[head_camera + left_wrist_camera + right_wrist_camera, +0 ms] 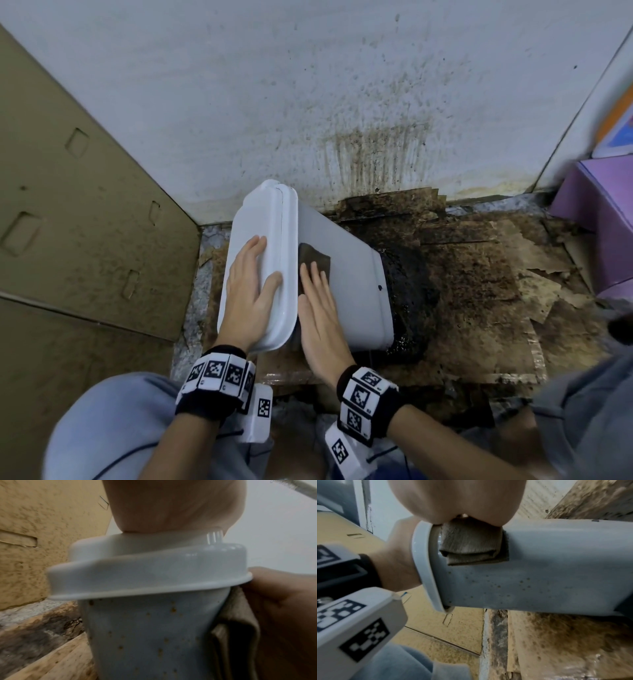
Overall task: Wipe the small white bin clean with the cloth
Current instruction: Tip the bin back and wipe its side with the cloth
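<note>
My left hand lies flat, fingers straight, on the lid of the small white bin. My right hand, fingers straight, presses the folded brown cloth onto its side. Bin lies tipped over on the stained floor.

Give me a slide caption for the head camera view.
Left hand steadies tipped white bin; right hand presses cloth against its side.

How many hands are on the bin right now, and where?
2. The left hand lies flat on the lid of the bin; the right hand presses the cloth against its side, just below the lid's rim.
</note>
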The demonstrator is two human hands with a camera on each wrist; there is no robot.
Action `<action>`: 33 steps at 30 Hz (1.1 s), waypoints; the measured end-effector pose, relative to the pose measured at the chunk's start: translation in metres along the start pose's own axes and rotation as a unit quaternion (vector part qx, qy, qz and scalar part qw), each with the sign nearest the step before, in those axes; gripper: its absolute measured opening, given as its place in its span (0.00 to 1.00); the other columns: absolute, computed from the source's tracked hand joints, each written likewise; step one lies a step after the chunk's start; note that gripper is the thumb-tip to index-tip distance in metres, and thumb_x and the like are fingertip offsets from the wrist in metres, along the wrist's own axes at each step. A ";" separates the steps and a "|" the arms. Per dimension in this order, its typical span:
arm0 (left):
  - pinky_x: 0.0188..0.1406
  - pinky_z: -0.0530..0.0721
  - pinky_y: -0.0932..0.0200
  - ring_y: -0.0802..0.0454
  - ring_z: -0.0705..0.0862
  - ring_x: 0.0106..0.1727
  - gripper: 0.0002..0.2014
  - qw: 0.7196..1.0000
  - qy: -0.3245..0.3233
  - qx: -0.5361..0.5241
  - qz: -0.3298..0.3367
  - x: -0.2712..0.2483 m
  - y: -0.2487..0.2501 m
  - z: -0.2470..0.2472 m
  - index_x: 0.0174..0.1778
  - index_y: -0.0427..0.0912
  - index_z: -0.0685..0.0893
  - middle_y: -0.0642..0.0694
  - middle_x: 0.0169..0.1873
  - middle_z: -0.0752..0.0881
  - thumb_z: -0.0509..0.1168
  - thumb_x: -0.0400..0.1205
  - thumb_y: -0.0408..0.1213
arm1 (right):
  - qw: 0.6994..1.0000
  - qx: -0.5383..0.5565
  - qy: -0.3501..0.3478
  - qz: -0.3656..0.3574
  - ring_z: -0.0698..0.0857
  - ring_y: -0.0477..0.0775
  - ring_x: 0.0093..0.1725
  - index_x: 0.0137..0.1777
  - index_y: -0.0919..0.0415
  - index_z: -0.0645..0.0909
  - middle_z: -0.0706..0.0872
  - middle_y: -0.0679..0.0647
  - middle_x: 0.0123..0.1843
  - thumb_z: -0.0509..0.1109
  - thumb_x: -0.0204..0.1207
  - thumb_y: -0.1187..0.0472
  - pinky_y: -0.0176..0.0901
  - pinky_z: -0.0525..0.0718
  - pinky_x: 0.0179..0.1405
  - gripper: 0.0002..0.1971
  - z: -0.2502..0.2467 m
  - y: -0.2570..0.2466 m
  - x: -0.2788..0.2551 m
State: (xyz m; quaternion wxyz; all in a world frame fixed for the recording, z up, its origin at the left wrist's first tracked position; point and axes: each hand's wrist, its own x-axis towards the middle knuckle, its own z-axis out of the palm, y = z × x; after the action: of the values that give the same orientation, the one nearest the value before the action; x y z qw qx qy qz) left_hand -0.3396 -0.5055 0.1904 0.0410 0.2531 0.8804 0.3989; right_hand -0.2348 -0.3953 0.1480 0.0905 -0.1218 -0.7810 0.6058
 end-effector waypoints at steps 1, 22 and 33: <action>0.88 0.54 0.51 0.59 0.58 0.87 0.33 1.000 0.000 0.000 0.000 0.000 0.000 0.000 0.87 0.49 0.63 0.54 0.86 0.63 0.54 0.85 0.56 | 1.000 -0.002 0.000 -0.007 0.38 0.34 0.87 0.88 0.41 0.45 0.43 0.35 0.90 0.43 0.93 0.51 0.38 0.38 0.86 0.25 -0.001 0.001 0.000; 0.88 0.56 0.43 0.58 0.58 0.87 0.32 1.000 0.004 -0.009 0.008 -0.001 0.006 0.002 0.86 0.50 0.64 0.53 0.86 0.64 0.55 0.85 0.55 | 0.991 -0.016 0.024 0.129 0.36 0.43 0.88 0.88 0.40 0.39 0.38 0.45 0.91 0.42 0.93 0.52 0.53 0.38 0.89 0.26 -0.027 0.080 0.015; 0.88 0.57 0.42 0.58 0.59 0.87 0.32 1.000 0.006 -0.018 0.001 0.001 0.003 0.002 0.86 0.49 0.65 0.53 0.85 0.65 0.55 0.85 0.54 | 0.998 0.045 0.015 0.045 0.40 0.34 0.87 0.87 0.36 0.46 0.44 0.39 0.91 0.44 0.92 0.46 0.41 0.40 0.86 0.25 -0.007 0.009 0.011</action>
State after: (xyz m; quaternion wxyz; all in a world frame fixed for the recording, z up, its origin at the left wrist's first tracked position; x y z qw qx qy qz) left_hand -0.3391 -0.5020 0.1910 0.0395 0.2509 0.8732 0.4159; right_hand -0.2428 -0.3835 0.1414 0.0801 -0.1615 -0.7456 0.6416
